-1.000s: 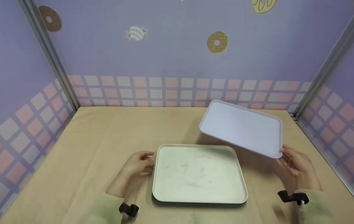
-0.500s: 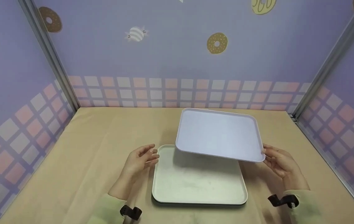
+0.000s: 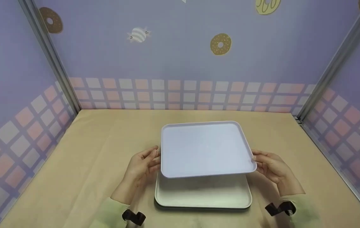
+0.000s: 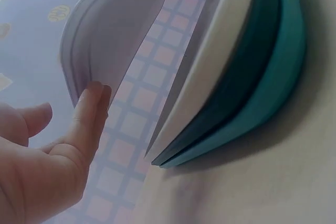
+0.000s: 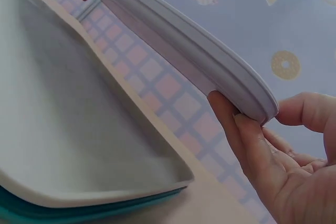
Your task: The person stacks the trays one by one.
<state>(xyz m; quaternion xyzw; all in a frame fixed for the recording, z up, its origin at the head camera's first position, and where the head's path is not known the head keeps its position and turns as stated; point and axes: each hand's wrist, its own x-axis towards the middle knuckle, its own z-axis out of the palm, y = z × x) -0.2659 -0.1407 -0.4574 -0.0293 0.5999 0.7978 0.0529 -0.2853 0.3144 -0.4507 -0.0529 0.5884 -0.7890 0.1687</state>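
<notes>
A pale lavender tray (image 3: 205, 150) is held in the air, tilted, above a white tray (image 3: 203, 193). My right hand (image 3: 273, 167) pinches its right edge; in the right wrist view the thumb is on the rim and the fingers (image 5: 252, 135) lie underneath. At the opposite edge is my left hand (image 3: 142, 164). Its fingers (image 4: 92, 111) reach straight to the underside of the lavender tray, seemingly touching it, while the thumb stands apart from the rim. The white tray lies on top of teal trays (image 4: 283, 72), and its far part is hidden in the head view.
A beige cloth (image 3: 104, 136) covers the table under the stack. Purple patterned walls (image 3: 180, 47) with a pink and white check band close off the back and both sides. Metal posts (image 3: 53, 60) stand at the back corners.
The lavender tray has come left and nearer with my right hand, from the back right to over the white tray. My left hand's fingers have straightened and met its left edge.
</notes>
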